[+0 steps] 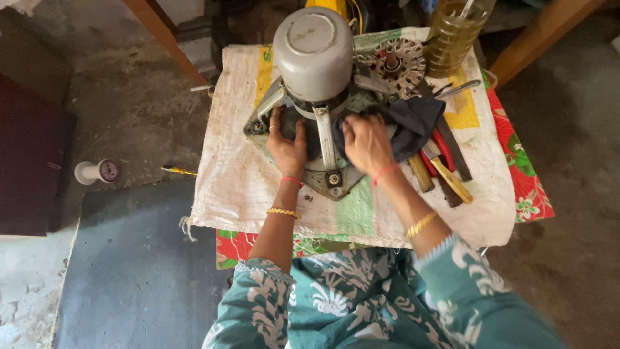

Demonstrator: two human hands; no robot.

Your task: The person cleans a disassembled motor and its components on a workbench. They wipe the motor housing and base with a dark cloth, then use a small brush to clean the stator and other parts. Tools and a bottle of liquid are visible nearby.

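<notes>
Centrally, a grey metal motor assembly with a domed cylindrical housing [314, 55] stands upright on a flat, roughly triangular mounting plate [336, 181], which rests on a white woven sack cloth [239, 168] spread over a small work surface. The left hand [287, 143] lies flat against the lower body of the assembly, left of a vertical metal bracket strap [326, 132]; its fingers are extended and pressed on the part, not closed around it. The right hand [367, 143] is closed on a dark blue rag [413, 123], bunching it against the assembly to the right of the strap.

Behind the rag sits a round slotted metal rotor disc [397, 64], and beside that a clear plastic bottle of yellowish liquid [455, 32]. Hand tools with red and yellow handles [445, 174] lie just right of the right hand, partly under the rag. A red floral cloth [526, 187] shows under the sack at the edges.

On the concrete floor to the left are a white thread spool [97, 171] and a small yellow-handled screwdriver [177, 170], well apart from the hands.
</notes>
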